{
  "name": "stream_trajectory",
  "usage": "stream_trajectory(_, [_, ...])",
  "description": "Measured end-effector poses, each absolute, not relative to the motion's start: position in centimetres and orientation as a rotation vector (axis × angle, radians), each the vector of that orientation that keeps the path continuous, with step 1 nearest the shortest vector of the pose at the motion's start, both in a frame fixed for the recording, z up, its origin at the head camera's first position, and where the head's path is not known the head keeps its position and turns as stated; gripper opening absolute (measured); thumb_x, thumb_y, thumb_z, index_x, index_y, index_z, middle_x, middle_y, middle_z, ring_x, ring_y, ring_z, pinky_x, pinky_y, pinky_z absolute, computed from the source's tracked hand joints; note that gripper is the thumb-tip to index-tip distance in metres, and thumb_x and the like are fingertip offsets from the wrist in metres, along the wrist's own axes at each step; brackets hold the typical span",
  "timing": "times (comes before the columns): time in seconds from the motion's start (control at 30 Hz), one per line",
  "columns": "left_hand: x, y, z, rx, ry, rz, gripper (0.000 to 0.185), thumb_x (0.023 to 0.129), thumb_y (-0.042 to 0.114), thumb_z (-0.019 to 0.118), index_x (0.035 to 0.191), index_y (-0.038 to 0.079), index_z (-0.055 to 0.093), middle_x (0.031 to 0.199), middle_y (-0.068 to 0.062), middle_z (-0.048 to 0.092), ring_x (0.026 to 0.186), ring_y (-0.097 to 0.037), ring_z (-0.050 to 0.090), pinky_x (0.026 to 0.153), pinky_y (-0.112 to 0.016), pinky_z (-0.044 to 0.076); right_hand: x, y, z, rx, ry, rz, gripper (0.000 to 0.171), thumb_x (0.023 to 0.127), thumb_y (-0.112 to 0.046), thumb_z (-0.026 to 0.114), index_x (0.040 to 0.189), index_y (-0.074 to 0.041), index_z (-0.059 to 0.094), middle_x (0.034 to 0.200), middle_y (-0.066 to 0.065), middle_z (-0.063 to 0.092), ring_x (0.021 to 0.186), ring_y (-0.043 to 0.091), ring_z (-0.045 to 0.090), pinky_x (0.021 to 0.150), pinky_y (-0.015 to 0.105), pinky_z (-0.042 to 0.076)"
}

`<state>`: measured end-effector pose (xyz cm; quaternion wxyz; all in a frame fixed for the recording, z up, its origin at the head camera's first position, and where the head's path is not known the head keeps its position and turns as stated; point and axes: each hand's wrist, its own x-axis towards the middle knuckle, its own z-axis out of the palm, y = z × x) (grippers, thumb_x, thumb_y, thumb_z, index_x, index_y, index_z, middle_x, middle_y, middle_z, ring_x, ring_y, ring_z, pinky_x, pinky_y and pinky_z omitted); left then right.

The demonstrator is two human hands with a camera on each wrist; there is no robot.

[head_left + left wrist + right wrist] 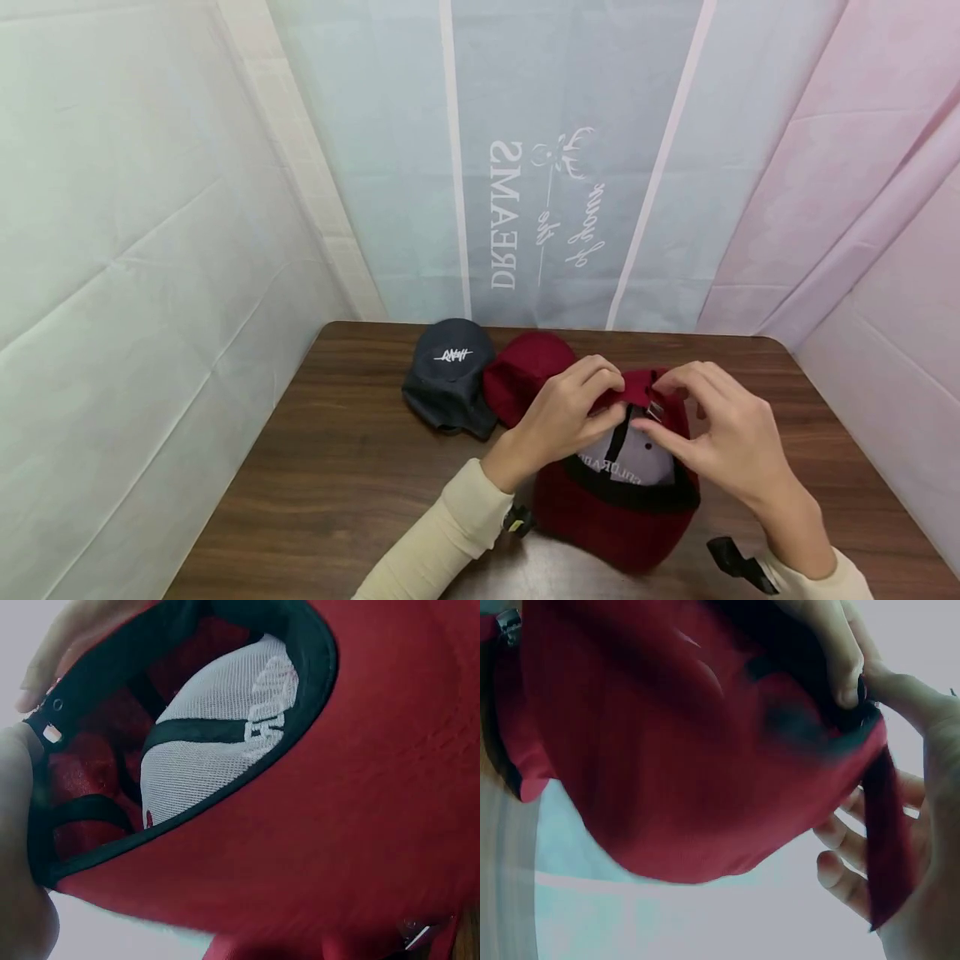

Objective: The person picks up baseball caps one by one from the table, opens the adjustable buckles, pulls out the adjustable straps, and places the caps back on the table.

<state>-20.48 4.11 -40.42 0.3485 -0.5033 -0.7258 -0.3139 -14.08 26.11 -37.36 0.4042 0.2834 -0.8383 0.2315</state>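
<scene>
A dark red baseball cap (pixel 615 521) is tilted with its inside towards me and its brim pointing down in the head view. Its grey mesh lining (pixel 191 761) carries raised lettering. My left hand (pixel 566 408) pinches the back band just left of the metal buckle (pixel 655 411). On the other side, my right hand (pixel 731 433) holds the band by the buckle, thumb and forefinger bent around it. In the right wrist view a loose strap end (pixel 887 840) hangs in front of the right hand's fingers. The exact grip at the buckle is partly hidden.
A second red cap (pixel 528 367) lies behind my left hand, against a dark grey cap (pixel 450 375) with white lettering. They lie near the far edge of the brown wooden table (pixel 337 467). A printed curtain (pixel 555 83) hangs behind it, with pale cloth at both sides.
</scene>
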Motion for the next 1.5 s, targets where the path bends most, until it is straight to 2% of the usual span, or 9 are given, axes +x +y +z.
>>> stream_trajectory(0.3, [-20.6,2.9,-40.6,-1.276,-1.905,-0.875,0.013,0.094,0.006,0.072,0.105,0.007,0.066,0.106,-0.002,0.065,0.099,-0.01,0.063,0.095,-0.013,0.051,-14.0,25.5,-37.9,0.725,-2.201,0.534,0.051,0.101,-0.064,0.055,0.092,-0.015,0.068,0.077,-0.011,0.058,0.068,-0.004,0.044,0.055,0.013,0.037])
stream_trajectory(0.6, [-20.8,1.7,-40.7,-1.278,-1.917,-0.924,0.015,0.092,0.005,0.073,0.105,0.008,0.065,0.103,0.0,0.066,0.097,-0.009,0.064,0.094,-0.014,0.051,-14.1,24.9,-38.0,0.745,-2.225,0.558,0.049,0.102,-0.063,0.053,0.089,-0.017,0.066,0.071,-0.014,0.052,0.061,-0.001,0.044,0.053,0.012,0.035])
stream_trajectory(0.63, [-20.8,1.6,-40.6,-1.28,-1.917,-0.927,0.015,0.092,0.005,0.073,0.105,0.008,0.065,0.103,-0.001,0.067,0.097,-0.009,0.064,0.094,-0.014,0.052,-14.1,24.9,-38.0,0.751,-2.234,0.568,0.047,0.102,-0.061,0.055,0.09,-0.017,0.066,0.071,-0.014,0.052,0.061,-0.002,0.044,0.054,0.012,0.035])
stream_trajectory(0.7, [-20.8,1.3,-40.6,-1.282,-1.918,-0.933,0.015,0.092,0.005,0.073,0.105,0.008,0.065,0.103,-0.001,0.067,0.097,-0.01,0.064,0.094,-0.014,0.052,-14.1,24.9,-38.0,0.767,-2.252,0.593,0.034,0.098,-0.051,0.069,0.091,-0.018,0.066,0.073,-0.015,0.053,0.062,-0.003,0.044,0.054,0.012,0.036])
stream_trajectory(0.77, [-20.9,1.0,-40.6,-1.283,-1.92,-0.94,0.016,0.092,0.004,0.074,0.105,0.008,0.066,0.103,-0.001,0.068,0.097,-0.01,0.064,0.095,-0.015,0.052,-14.2,24.8,-38.0,0.786,-2.27,0.617,0.022,0.089,-0.035,0.082,0.093,-0.019,0.066,0.074,-0.016,0.053,0.063,-0.005,0.044,0.055,0.011,0.037])
stream_trajectory(0.87, [-20.9,0.6,-40.6,-1.286,-1.928,-0.956,0.017,0.091,0.004,0.075,0.106,0.008,0.067,0.104,-0.002,0.069,0.098,-0.01,0.065,0.096,-0.015,0.052,-14.2,24.7,-37.9,0.809,-2.293,0.639,0.032,0.073,-0.013,0.089,0.094,-0.021,0.066,0.076,-0.018,0.053,0.063,-0.006,0.044,0.056,0.011,0.037])
stream_trajectory(0.93, [-20.9,0.2,-40.6,-1.291,-1.934,-0.962,0.018,0.091,0.003,0.075,0.107,0.008,0.069,0.105,-0.002,0.069,0.1,-0.01,0.066,0.097,-0.015,0.052,-14.3,24.5,-37.9,0.818,-2.303,0.641,0.037,0.07,-0.011,0.091,0.094,-0.022,0.066,0.075,-0.019,0.051,0.063,-0.007,0.043,0.055,0.01,0.037])
stream_trajectory(1.23, [-20.8,-1.2,-40.8,-1.299,-1.96,-0.968,0.018,0.093,0.004,0.075,0.109,0.009,0.071,0.108,-0.001,0.07,0.103,-0.01,0.066,0.099,-0.015,0.052,-14.3,23.4,-38.2,0.838,-2.321,0.696,0.039,0.07,-0.007,0.091,0.092,-0.025,0.065,0.074,-0.018,0.05,0.063,-0.005,0.044,0.056,0.01,0.036])
stream_trajectory(1.5, [-20.7,-2.5,-40.8,-1.286,-2.009,-1.008,0.02,0.093,0.004,0.073,0.112,0.011,0.07,0.11,0.001,0.068,0.101,-0.008,0.063,0.094,-0.015,0.052,-14.5,22.2,-38.4,0.84,-2.33,0.727,0.038,0.073,-0.005,0.091,0.093,-0.024,0.064,0.074,-0.018,0.05,0.064,-0.005,0.044,0.056,0.01,0.037])
